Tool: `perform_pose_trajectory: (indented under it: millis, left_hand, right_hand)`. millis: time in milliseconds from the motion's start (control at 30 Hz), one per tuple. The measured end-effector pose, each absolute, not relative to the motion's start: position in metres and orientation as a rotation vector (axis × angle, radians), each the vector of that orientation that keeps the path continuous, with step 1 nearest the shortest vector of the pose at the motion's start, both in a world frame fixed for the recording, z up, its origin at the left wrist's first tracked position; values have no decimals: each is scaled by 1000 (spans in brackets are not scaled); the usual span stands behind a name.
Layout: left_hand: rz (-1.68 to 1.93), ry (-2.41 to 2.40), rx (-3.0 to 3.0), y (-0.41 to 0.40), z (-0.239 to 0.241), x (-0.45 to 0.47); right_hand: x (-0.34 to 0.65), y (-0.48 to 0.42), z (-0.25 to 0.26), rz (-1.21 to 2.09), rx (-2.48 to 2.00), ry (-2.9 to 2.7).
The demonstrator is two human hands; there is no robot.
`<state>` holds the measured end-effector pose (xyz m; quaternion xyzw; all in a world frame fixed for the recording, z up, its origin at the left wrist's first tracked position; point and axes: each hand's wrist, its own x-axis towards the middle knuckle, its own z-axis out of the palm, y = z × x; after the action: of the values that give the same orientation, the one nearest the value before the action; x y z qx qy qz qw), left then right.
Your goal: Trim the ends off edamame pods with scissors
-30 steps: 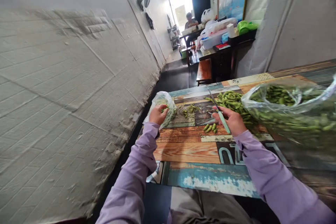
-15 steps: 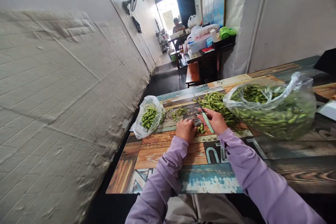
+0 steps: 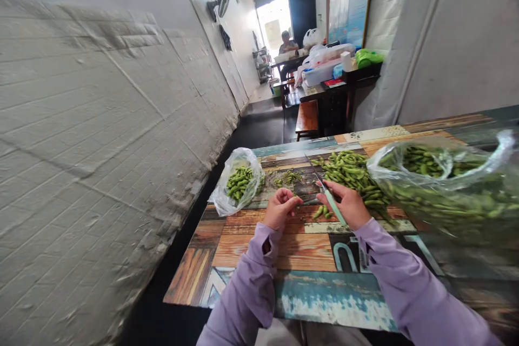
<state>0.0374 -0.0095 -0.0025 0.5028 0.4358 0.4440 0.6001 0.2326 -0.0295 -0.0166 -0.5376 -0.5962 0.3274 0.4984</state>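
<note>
My right hand (image 3: 349,206) is closed round a knife (image 3: 334,208) with a pale green handle, its narrow dark blade slanting up and left over the table. To its left, my left hand (image 3: 280,207) is raised slightly, thumb and fingers pinched on a green soybean pod (image 3: 297,198) that is mostly hidden. A few loose pods (image 3: 322,212) lie between the hands. Beyond my right hand spreads a pile of soybean pods (image 3: 348,168). Small green trimmings (image 3: 288,177) are scattered past my left hand.
An open clear bag (image 3: 239,181) with pods stands on the left of the patterned table (image 3: 259,248). A larger clear bag of pods (image 3: 438,194) fills the right. A wall (image 3: 101,146) runs along the left. Farther back are a stool (image 3: 307,117), a loaded table and a seated person (image 3: 287,44).
My left hand has turned and lifted, its pinched fingertips now showing. The knife stays in my right hand. The view has shifted, so the table items appear farther right.
</note>
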Motion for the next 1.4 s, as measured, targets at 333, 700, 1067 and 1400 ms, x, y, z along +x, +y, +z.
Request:
perform_pose_trajectory:
  millis: [333, 700, 1067, 1400]
  left_hand:
    - [1078, 839, 911, -13, -6, 31]
    - [1109, 826, 934, -17, 2, 29]
    - [1070, 919, 1114, -16, -1, 28]
    - [1056, 942, 1212, -16, 1, 28]
  right_hand:
    - [227, -37, -30, 655, -1388, -1644]
    - [221, -44, -18, 486, -1284, -2005]
    - [221, -44, -17, 438, -1244, -2070]
    - [221, -45, -15, 432, -1240, -2091]
